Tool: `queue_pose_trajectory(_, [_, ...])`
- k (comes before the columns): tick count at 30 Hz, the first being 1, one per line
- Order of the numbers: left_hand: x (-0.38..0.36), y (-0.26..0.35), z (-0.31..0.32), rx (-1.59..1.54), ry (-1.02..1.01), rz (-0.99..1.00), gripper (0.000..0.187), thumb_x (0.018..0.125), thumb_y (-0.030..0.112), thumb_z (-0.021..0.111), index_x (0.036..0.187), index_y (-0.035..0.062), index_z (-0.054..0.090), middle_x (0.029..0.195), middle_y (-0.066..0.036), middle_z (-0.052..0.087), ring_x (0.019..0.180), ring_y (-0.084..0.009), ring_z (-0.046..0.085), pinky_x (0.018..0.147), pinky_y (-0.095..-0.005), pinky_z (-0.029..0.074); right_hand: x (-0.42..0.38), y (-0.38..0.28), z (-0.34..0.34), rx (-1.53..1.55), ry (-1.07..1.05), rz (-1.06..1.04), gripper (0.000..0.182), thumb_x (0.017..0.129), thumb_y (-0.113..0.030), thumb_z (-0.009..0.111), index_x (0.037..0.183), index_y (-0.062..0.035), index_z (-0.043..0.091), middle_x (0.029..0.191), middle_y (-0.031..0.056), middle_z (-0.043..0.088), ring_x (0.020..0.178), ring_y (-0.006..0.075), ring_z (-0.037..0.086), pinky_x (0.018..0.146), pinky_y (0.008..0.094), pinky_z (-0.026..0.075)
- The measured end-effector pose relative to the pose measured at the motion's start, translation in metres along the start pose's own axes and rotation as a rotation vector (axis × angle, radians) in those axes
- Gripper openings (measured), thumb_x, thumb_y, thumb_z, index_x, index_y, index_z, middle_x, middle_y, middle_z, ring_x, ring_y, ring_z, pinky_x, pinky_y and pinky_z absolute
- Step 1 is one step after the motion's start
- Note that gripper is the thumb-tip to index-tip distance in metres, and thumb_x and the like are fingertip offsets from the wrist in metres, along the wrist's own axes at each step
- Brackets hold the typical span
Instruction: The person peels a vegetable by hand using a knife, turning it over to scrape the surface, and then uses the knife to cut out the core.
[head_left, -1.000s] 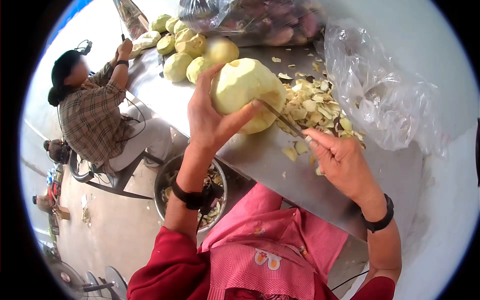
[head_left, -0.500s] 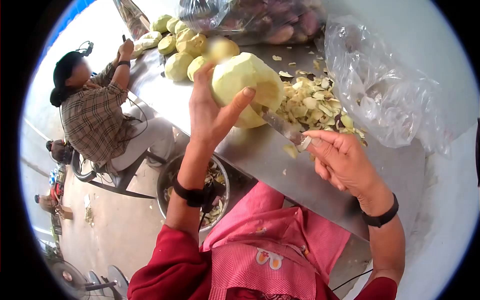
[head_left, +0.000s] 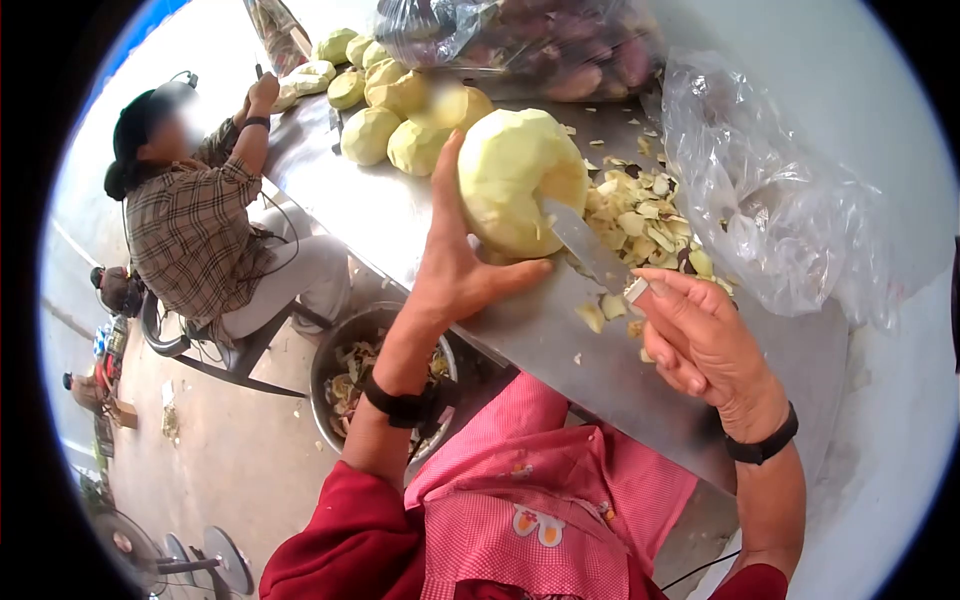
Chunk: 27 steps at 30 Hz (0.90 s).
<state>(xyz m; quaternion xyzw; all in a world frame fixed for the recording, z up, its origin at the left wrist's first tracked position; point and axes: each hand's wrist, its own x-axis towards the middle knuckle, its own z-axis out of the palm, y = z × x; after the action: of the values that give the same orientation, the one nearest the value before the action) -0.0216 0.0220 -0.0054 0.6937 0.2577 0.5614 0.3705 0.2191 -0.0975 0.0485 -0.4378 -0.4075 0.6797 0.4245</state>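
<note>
A large, pale yellow-green peeled fruit (head_left: 505,170) is over the metal table, with a cut-in hollow on its right side. My left hand (head_left: 455,270) cradles it from the left and below; one finger runs up its side, the thumb is stretched out beneath it, and the other fingers are hidden. My right hand (head_left: 700,335) is closed around the handle of a knife (head_left: 590,248). The blade points up and left, its tip at the edge of the hollow. Pale peel scraps (head_left: 645,220) lie heaped just right of the fruit.
Several peeled fruits (head_left: 365,137) sit at the table's (head_left: 520,310) far left. Behind are a bag of purplish produce (head_left: 560,55) and a crumpled clear bag (head_left: 770,200). A metal basin of scraps (head_left: 318,385) stands below. Another person (head_left: 190,210) sits at the left.
The peeled fruit has turned and shifted slightly right in view. My left thumb has come off its face to below it. The knife tip shows more, at the hollow's edge.
</note>
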Motion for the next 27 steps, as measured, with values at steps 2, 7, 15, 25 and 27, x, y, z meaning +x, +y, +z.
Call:
queue_pose_trajectory(2, [0.002, 0.000, 0.006, 0.207, 0.036, 0.047, 0.137, 0.051, 0.019, 0.097, 0.154, 0.0020, 0.008, 0.150, -0.022, 0.031, 0.137, -0.0327, 0.039, 0.113, -0.0426, 0.037, 0.001, 0.001, -0.002, -0.002, 0.004, -0.008, 0.040, 0.105, -0.029, 0.050, 0.131, 0.0017, 0.054, 0.062, 0.0040, 0.057, 0.035, 0.0017, 0.038, 0.033, 0.0169, 0.032])
queue_pose_trajectory(7, [0.003, -0.003, 0.012, 0.488, 0.115, 0.123, 0.138, 0.050, 0.021, 0.097, 0.153, 0.0000, 0.008, 0.144, -0.024, 0.035, 0.134, -0.0367, 0.040, 0.113, -0.0433, 0.036, 0.001, 0.001, -0.004, -0.026, 0.004, -0.029, 0.041, 0.105, -0.029, 0.050, 0.132, 0.0017, 0.053, 0.062, 0.0035, 0.057, 0.035, 0.0015, 0.038, 0.033, 0.0165, 0.032])
queue_pose_trajectory(15, [0.002, -0.004, 0.017, 0.422, 0.222, 0.049, 0.122, 0.054, 0.019, 0.093, 0.149, -0.0013, 0.018, 0.139, -0.024, 0.042, 0.127, -0.0362, 0.048, 0.107, -0.0425, 0.043, -0.004, -0.012, -0.018, -0.216, 0.166, -0.120, 0.036, 0.103, -0.023, 0.055, 0.128, 0.0022, 0.059, 0.057, 0.0006, 0.053, 0.036, 0.0016, 0.035, 0.033, 0.0174, 0.029])
queue_pose_trajectory(25, [0.006, -0.011, 0.011, 0.430, 0.159, 0.102, 0.125, 0.054, 0.019, 0.093, 0.151, -0.0028, 0.018, 0.139, -0.025, 0.042, 0.130, -0.0383, 0.045, 0.111, -0.0441, 0.039, 0.004, 0.001, -0.012, -0.557, 0.196, -0.161, 0.031, 0.101, -0.024, 0.058, 0.122, -0.0025, 0.066, 0.054, -0.0035, 0.051, 0.039, 0.0013, 0.038, 0.036, 0.0199, 0.029])
queue_pose_trajectory(27, [0.005, -0.009, 0.011, 0.457, 0.149, 0.125, 0.128, 0.053, 0.019, 0.094, 0.152, -0.0019, 0.016, 0.140, -0.025, 0.041, 0.131, -0.0389, 0.043, 0.111, -0.0449, 0.038, 0.000, -0.003, -0.011, -0.530, 0.193, -0.142, 0.031, 0.100, -0.024, 0.059, 0.121, -0.0027, 0.067, 0.054, -0.0035, 0.051, 0.038, 0.0013, 0.037, 0.036, 0.0203, 0.029])
